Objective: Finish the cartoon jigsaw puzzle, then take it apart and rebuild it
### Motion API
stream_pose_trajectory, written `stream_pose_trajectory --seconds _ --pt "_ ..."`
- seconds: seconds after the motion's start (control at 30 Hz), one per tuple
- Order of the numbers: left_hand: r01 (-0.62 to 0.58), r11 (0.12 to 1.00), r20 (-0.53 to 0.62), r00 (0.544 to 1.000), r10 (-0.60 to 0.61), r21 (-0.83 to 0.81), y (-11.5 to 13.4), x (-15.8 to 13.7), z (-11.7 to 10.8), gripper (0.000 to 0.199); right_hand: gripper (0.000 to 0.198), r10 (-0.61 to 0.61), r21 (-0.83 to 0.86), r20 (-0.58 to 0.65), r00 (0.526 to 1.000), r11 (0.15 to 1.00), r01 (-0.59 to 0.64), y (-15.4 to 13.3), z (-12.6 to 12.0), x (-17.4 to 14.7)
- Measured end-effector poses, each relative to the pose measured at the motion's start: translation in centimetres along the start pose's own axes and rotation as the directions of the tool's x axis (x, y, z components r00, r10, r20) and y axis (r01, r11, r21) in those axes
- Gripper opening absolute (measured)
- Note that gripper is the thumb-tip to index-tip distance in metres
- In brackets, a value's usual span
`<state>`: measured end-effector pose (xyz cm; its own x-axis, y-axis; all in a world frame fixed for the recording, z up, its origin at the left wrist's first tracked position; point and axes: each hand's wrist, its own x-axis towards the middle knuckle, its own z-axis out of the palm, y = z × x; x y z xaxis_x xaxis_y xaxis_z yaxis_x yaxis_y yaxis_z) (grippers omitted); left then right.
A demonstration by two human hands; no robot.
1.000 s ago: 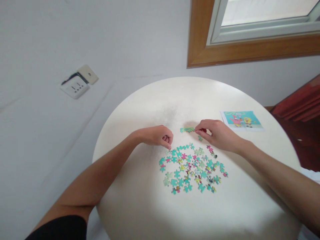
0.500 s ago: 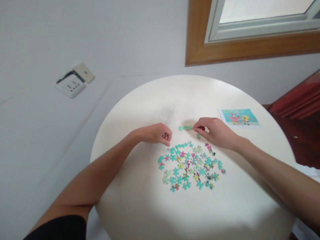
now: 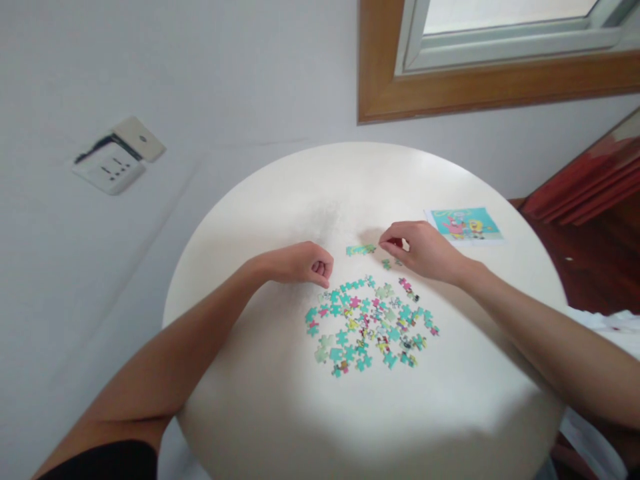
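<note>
Several loose jigsaw puzzle pieces (image 3: pixel 336 354), mostly teal with pink, yellow and pale green ones, lie spread face up on a round white table (image 3: pixel 280 413). Behind them is a short strip of joined puzzle pieces (image 3: pixel 360 250). My left hand (image 3: pixel 303 263) rests at the back left of the pile, its fingers curled closed, thumb low near the pieces. At the strip's right end, slightly apart from it, my right hand (image 3: pixel 417 248) is closed in a pinch; anything between its fingertips is too small to make out. A loose puzzle piece (image 3: pixel 387 264) lies below that hand.
A printed cartoon picture (image 3: pixel 467 224) lies at the back right of the table. Beyond the table are a wall with a socket (image 3: pixel 111 167), a wood-framed window (image 3: pixel 380 100) and a red curtain (image 3: pixel 580 180).
The view has shifted a little, so everything sits further left. My right fingertips have come slightly away from the strip's right end, and a piece beneath them now shows. My left hand stays curled.
</note>
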<state>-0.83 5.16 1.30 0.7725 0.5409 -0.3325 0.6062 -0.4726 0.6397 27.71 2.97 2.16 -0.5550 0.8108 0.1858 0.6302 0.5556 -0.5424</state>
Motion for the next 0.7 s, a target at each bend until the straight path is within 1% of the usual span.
stream_pose_trajectory --seconds 0.2,0.4,0.7 --pt "-0.003 1.000 0.008 1.000 0.003 0.009 -0.21 0.02 0.02 0.024 0.021 0.008 -0.016 0.011 1.000 1.000 -0.007 0.27 -0.05 0.07" --pt "0.025 1.000 0.011 1.000 -0.025 -0.004 -0.09 -0.02 -0.07 0.026 0.020 0.011 -0.022 0.006 1.000 1.000 -0.011 0.44 -0.30 0.14" --pt "0.021 1.000 0.004 1.000 -0.021 0.014 0.04 0.04 -0.10 0.025 0.020 0.038 -0.030 0.039 0.998 0.999 -0.037 0.68 -0.35 0.11"
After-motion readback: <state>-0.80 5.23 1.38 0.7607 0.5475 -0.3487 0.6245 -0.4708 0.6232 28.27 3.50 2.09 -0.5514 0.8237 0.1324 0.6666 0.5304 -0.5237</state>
